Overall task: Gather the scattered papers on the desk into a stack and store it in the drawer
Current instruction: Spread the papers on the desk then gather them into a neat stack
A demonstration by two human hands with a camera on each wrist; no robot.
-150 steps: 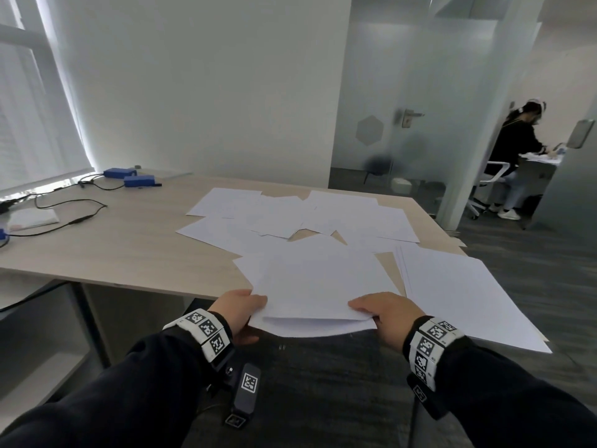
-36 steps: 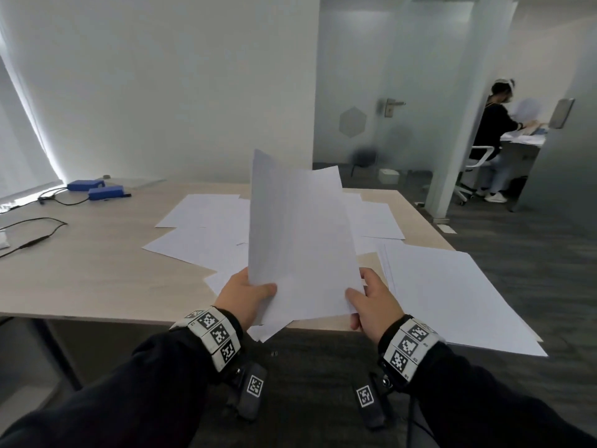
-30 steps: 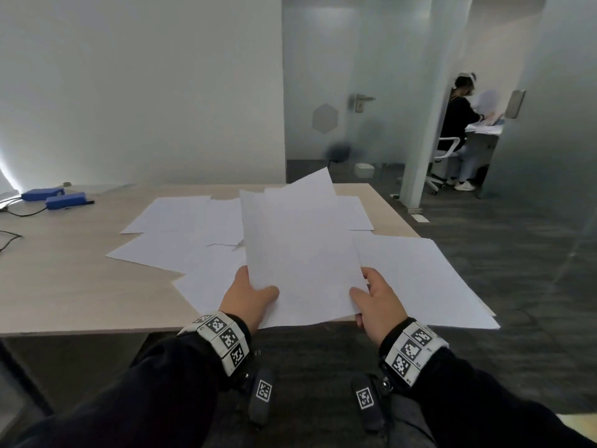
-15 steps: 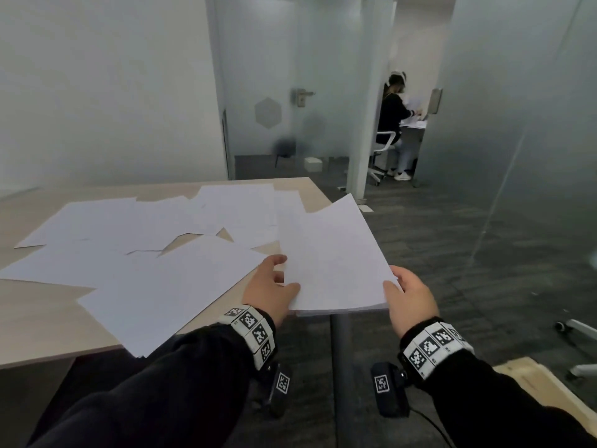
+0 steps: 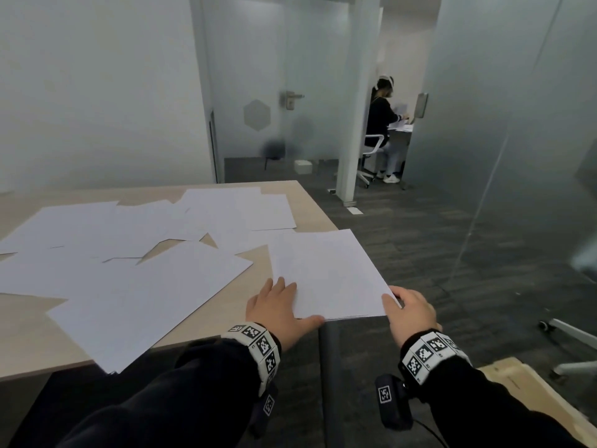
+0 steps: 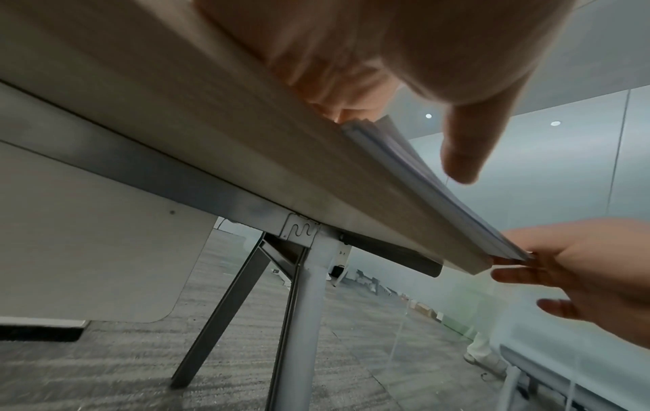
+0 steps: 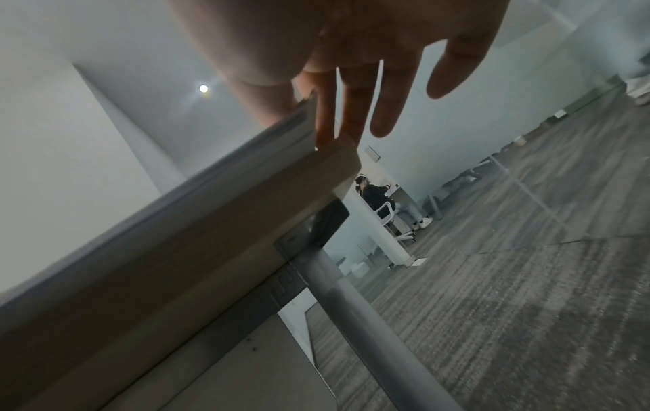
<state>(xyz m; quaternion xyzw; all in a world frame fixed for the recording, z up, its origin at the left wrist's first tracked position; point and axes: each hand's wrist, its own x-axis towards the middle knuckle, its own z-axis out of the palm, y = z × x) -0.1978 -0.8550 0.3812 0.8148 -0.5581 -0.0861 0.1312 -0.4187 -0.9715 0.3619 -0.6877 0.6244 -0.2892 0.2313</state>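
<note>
Glass-walled office: both hands, left hand (image 5: pixel 277 310) and right hand (image 5: pixel 409 313), rest flat-fingered, squaring the stack (image 5: pixel 326 276) at the desk (image 5: pixel 200 321) corner.

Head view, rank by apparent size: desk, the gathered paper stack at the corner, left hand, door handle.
1. desk
2. paper stack
3. left hand
4. door handle

The door handle is far from the camera, so its small look is partly distance.
</note>
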